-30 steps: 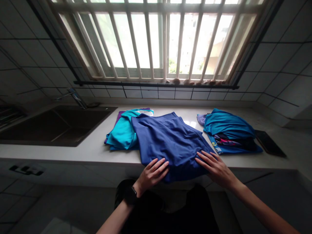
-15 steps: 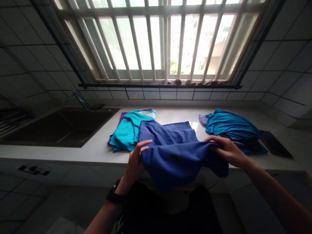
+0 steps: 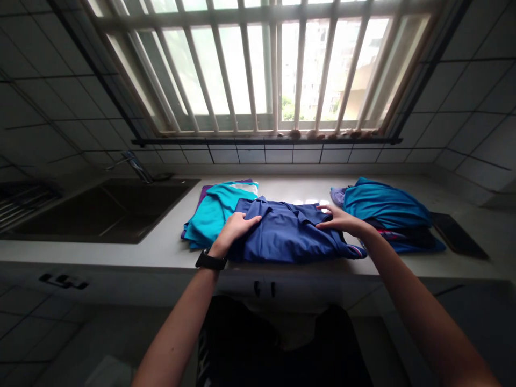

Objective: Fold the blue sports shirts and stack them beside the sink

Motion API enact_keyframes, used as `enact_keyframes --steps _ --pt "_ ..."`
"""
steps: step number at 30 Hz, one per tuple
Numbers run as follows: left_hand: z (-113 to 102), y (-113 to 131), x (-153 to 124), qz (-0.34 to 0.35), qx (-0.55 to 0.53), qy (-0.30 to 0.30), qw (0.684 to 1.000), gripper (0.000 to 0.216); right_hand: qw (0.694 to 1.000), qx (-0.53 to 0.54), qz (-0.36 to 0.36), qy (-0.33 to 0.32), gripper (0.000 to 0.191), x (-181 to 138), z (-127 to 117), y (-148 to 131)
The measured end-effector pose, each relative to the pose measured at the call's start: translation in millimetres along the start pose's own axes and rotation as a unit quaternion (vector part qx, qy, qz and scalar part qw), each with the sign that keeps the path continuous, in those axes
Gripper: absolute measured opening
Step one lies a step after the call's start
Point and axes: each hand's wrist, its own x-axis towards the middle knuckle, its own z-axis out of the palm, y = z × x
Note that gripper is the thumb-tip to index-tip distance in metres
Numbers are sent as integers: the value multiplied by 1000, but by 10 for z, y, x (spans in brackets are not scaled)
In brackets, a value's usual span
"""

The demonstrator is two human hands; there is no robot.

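clothes flank blue garment; right grip spread on it, left grip state unclear.

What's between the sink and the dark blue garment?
Head view: a strip of white counter, then a turquoise garment over purple cloth, right up to the dark blue garment.

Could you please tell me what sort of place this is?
Probably a kitchen, judging by the dark inset sink, the metal faucet at its back edge and the long white countertop.
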Motion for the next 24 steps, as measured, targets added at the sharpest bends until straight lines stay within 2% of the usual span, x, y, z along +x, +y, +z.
enact_keyframes --steps 2,4,6,8,10,11,13,15,17,19,21,24 --pt "-17 40 26 24 4 43 999 43 999 -17 -33 18 61 93 -39 4" --pt "-41 45 72 47 -15 101 994 41 994 -28 -75 74 46 238 -59 -4" --pt "-72 5 121 54 -21 157 986 37 978 -71 -103 166 42 373 -68 -19" --pt "-103 -63 151 48 14 195 979 29 951 -158 -113 241 42 429 -74 -55" --pt "-120 -125 143 63 71 221 971 8 925 -255 -124 255 44 360 -67 -130" --pt "-120 -143 122 82 99 227 965 9 915 -290 -139 245 44 277 -52 -183" --pt "-90 -138 50 153 144 216 954 32 901 -325 -198 207 42 39 25 -298" --pt "-15 -86 -43 239 176 155 942 39 889 -341 -268 149 45 -229 183 -369" --pt "104 -27 -130 294 210 78 929 42 875 -377 -291 87 51 -452 415 -332" --pt "249 -4 -192 288 260 32 921 45 866 -432 -247 57 57 -589 665 -175" --pt "386 -38 -225 253 309 17 917 49 861 -473 -178 56 58 -646 856 44" --pt "525 -145 -231 229 338 16 913 52 860 -485 -148 50 59 -651 949 291"
